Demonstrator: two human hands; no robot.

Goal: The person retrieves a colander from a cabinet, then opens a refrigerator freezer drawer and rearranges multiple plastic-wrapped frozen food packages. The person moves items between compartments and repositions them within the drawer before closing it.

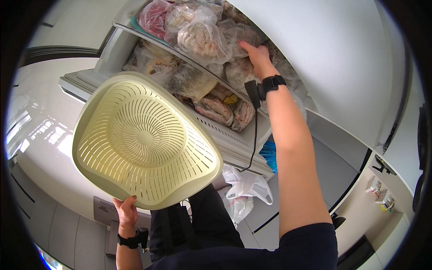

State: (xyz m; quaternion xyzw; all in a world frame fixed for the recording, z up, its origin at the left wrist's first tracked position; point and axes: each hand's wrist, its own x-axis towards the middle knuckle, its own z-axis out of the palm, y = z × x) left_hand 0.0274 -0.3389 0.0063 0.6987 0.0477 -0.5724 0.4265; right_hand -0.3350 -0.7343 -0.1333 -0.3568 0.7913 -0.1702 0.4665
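My left hand (126,211) grips the near rim of a pale green slotted plastic colander (145,138), which holds nothing. My right hand (258,55) reaches into an open freezer compartment, its fingers on bagged frozen food (239,35) on the upper level. Whether the fingers close around a bag cannot be told. Beside it lies a clear plastic bag of pale frozen pieces (202,40). Farther left is a bag of red frozen meat (153,20). In the lower compartment, behind the colander, sit a bagged piece of frozen fish (192,81) and other wrapped frozen pieces (214,108).
A large white door panel (324,50) stands right of my arm. A black cable (253,141) hangs from the device on my right wrist. White plastic bags (243,189) and a blue bag (269,155) are below the freezer, above the grey tiled floor (263,233).
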